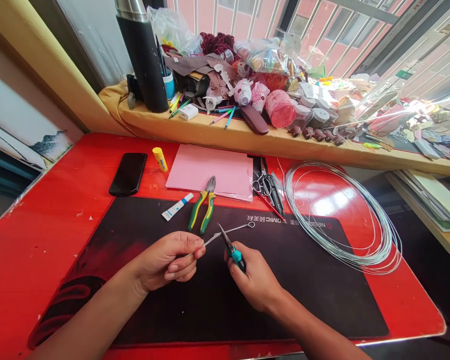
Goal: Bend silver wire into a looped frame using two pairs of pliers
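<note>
My left hand (170, 260) is closed in a pinch on one end of a short piece of thin wire (232, 231), which runs up to the right and ends in a small loop. My right hand (255, 280) is wrapped round the teal handles of slim needle-nose pliers (227, 242), whose tip points up and left and meets the wire near its middle. Both hands hover over a black desk mat (303, 280) on the red table (52, 210).
Green-and-yellow pliers (203, 205), a small white tube (177, 206), pink paper (210, 170), a black phone (128, 173), a yellow glue stick (160, 159), scissors (268, 186) and a large wire coil (341, 215) lie beyond. A cluttered ledge with a black flask (144, 55) runs behind.
</note>
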Demonstrator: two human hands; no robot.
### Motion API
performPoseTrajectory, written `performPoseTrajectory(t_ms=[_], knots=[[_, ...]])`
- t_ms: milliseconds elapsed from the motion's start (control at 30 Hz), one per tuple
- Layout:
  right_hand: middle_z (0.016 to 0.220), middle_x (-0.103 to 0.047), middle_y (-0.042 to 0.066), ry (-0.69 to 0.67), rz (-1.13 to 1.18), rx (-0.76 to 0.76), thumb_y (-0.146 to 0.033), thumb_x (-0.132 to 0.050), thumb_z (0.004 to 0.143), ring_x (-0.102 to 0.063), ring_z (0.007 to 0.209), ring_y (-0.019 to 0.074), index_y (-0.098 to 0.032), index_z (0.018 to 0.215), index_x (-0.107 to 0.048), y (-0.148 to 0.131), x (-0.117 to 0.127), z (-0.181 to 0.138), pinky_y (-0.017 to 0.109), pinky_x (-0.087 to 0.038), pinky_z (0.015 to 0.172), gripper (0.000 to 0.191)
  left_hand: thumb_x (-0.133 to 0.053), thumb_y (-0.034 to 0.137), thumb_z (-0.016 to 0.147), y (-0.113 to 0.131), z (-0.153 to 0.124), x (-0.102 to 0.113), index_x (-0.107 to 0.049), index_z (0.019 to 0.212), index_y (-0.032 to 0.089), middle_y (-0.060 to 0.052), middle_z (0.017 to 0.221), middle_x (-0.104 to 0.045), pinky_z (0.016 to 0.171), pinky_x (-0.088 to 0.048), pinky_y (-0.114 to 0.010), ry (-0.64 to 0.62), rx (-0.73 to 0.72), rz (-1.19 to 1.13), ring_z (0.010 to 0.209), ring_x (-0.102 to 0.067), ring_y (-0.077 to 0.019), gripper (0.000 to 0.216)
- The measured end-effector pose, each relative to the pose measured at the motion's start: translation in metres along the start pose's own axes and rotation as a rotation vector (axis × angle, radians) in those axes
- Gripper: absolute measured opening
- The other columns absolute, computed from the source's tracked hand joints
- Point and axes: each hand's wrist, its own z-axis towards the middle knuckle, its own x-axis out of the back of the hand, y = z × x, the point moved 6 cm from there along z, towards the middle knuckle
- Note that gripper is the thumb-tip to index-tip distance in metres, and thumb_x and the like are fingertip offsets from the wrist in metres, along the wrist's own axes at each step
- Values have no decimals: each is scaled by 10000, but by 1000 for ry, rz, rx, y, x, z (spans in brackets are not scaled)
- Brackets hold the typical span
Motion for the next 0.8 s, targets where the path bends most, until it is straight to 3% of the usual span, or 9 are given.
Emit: performPoseTrajectory(t_ms=[367, 800], knots=[[737, -550, -29, -1, -1, -23, -67, -475, 770, -489, 675, 153, -218, 824, -524, 0, -2, 3, 244, -368, 645, 168, -683, 228, 865, -3, 7, 5, -642, 703, 130, 111, 318, -319, 401, -251, -199, -109, 62, -82, 273, -180, -38, 194], [793, -585, -22, -39, 52, -40, -74, -472, 775, -517, 710, 157, -221, 903, -558, -3, -3, 5, 245, -392, 667, 214, -704, 290, 880, 5, 6, 8, -634, 699, 138, 105, 311, -348, 410, -224, -216, -40, -2, 20, 270, -185, -34, 247]])
